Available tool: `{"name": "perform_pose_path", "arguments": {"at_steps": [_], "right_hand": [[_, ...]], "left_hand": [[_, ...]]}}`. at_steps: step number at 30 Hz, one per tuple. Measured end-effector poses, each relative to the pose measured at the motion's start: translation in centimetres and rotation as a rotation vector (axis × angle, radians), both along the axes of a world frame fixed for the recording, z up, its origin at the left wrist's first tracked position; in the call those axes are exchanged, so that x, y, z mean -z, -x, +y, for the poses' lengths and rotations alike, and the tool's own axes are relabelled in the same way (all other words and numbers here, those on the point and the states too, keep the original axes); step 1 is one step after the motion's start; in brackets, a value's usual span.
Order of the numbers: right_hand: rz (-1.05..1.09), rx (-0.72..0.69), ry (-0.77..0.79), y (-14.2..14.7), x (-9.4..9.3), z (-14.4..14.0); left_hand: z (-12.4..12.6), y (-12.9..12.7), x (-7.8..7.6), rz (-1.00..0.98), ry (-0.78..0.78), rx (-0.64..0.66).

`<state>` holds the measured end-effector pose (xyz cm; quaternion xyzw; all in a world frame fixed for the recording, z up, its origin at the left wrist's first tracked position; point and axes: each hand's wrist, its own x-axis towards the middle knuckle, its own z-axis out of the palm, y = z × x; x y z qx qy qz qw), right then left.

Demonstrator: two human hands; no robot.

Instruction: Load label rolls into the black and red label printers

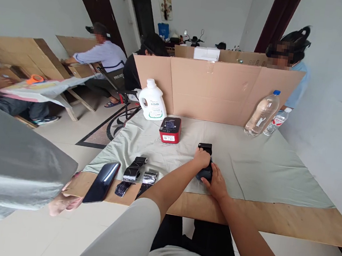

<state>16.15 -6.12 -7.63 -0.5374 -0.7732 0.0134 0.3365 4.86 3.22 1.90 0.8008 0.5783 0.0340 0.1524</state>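
Head view, left to right: a dark phone (102, 182) and two ribbon rolls (136, 169) lie near the surface (277, 174) edge. The left hand (202, 158) and right hand (216, 184) both close their grip on a black device (204, 171) resting mid-surface, before a red printer (170, 130).

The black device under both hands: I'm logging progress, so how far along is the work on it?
Laid out already: two black ribbon rolls and a dark phone at the table's near edge, and a red-and-black printer on the cloth. In hand: the left hand and right hand both grip the black device. The rolls lie apart from it, untouched. I can't tell whether it is open.
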Motion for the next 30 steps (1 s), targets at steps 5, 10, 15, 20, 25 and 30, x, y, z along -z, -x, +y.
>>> {"name": "perform_pose_path", "arguments": {"at_steps": [5, 10, 15, 20, 25, 30], "right_hand": [[-0.015, 0.018, -0.01, -0.1, 0.1, 0.1], [-0.06, 0.023, -0.013, 0.0, 0.4, 0.1], [-0.071, 0.031, -0.026, 0.1, 0.3, 0.1], [-0.071, 0.039, -0.039, 0.1, 0.1, 0.0], [-0.104, 0.026, -0.045, 0.0, 0.1, 0.1], [-0.101, -0.001, -0.053, -0.2, 0.0, 0.1]], "left_hand": [[-0.1, 2.0, -0.2, -0.065, 0.027, -0.066], [-0.2, 6.1, -0.2, -0.283, 0.06, -0.033], [-0.2, 5.6, -0.3, -0.17, -0.049, 0.143], [-0.3, 3.6, -0.6, -0.073, -0.047, 0.179], [-1.0, 4.1, 0.1, -0.45, -0.073, -0.013], [-0.8, 7.4, -0.6, -1.109, 0.101, -0.219]]}}
